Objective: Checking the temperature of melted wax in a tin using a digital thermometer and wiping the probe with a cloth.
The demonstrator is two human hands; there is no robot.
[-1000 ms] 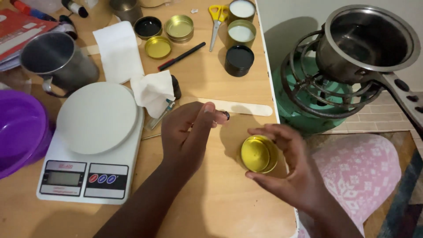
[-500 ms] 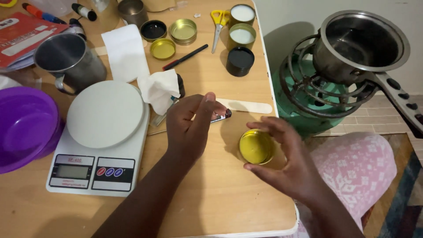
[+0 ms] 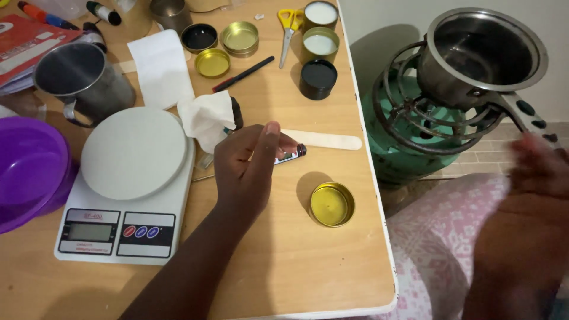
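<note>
- While the left hand (image 3: 246, 169) hangs over the middle of the wooden table (image 3: 284, 266), its thumb and fingers are pinched on a small dark vial (image 3: 290, 155), which lies nearly level with its black-capped end pointing right, just above the tabletop.
- Right hand (image 3: 536, 178) is off the table's right edge, over a pink patterned garment (image 3: 438, 237) and near the pan handle; motion-blurred, so cannot tell whether its fingers are spread or closed. No object seen in it.
- Gold tin (image 3: 332, 204), open and empty-looking, stands alone on the table to the lower right of the vial, touched by neither hand.
- Flat wooden stick (image 3: 323, 140) lies just beyond the vial, running left to right.
- White kitchen scale (image 3: 127, 189) with round platform sits left of the left hand; crumpled tissue (image 3: 204, 118) rests at its upper right edge.
- Purple bowl (image 3: 26, 172) at the far left; steel mug (image 3: 80, 80) behind the scale.
- At the far side of the table: yellow-handled scissors (image 3: 288, 24), a black pen (image 3: 244, 73), a black round jar (image 3: 318, 79), two tins with white filling (image 3: 320, 42), further gold tins and lids (image 3: 239, 38).
- Beside the table, at right: steel saucepan (image 3: 480, 56) on the wire ring of a green gas burner (image 3: 409, 148).
</note>
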